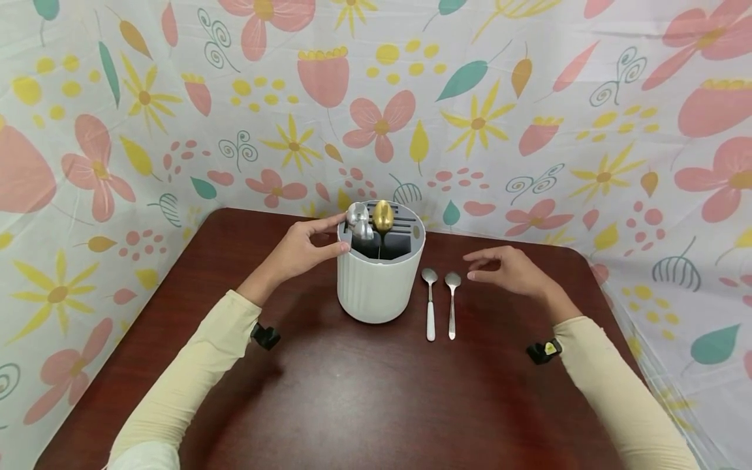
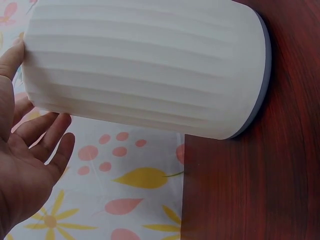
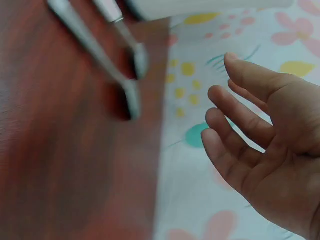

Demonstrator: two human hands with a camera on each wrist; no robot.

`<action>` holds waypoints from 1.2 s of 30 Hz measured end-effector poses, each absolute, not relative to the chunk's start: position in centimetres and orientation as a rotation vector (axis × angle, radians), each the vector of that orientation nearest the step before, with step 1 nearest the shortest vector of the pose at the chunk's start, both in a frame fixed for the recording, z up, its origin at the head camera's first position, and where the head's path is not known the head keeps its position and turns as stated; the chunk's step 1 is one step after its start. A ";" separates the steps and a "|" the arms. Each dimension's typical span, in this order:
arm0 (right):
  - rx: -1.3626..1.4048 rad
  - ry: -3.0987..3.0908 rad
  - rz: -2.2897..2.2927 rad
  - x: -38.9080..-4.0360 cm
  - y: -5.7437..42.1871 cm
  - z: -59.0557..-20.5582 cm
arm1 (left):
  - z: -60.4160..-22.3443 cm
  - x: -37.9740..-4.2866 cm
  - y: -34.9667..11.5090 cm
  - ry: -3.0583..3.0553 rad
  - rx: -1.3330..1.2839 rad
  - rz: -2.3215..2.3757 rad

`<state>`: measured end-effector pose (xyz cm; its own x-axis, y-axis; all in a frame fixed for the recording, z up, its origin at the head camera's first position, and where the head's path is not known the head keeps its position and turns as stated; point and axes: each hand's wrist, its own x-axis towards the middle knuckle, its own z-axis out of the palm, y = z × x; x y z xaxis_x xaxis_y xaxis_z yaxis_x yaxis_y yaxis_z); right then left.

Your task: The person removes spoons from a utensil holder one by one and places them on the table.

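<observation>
A white ribbed utensil holder [image 1: 376, 294] with a grey slotted top stands upright on the table. In it are silver spoons [image 1: 362, 231] and a gold spoon [image 1: 383, 215], bowls up. My left hand [image 1: 302, 249] touches the holder's upper left side, thumb and fingers spread at its rim; the left wrist view shows fingertips against the ribbed wall. Two spoons lie to the right of the holder: a white-handled spoon [image 1: 430, 307] and an all-metal spoon [image 1: 452, 303]. Right of them my right hand [image 1: 508, 271] hovers, fingers relaxed and slightly bent, holding nothing.
The dark reddish wooden table [image 1: 341, 405] has rounded back corners. A floral curtain [image 1: 376, 117] hangs behind it and along both sides. Black wrist cameras sit on the left wrist [image 1: 266, 336] and the right wrist [image 1: 543, 351].
</observation>
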<state>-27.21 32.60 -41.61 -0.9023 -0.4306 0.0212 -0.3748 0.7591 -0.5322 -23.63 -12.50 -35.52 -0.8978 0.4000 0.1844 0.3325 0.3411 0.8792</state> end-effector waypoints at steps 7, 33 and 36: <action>-0.780 2.874 -0.829 -26.0 30.3 -35.8 | -35.4 -23.7 -12.5 2.532 0.674 1.618; -1.057 2.907 -1.346 -25.4 19.4 -31.3 | -37.8 -25.3 -13.0 2.523 0.708 1.647; -1.060 2.906 -1.364 -25.8 18.8 -32.1 | -38.6 -25.8 -13.1 2.522 0.706 1.652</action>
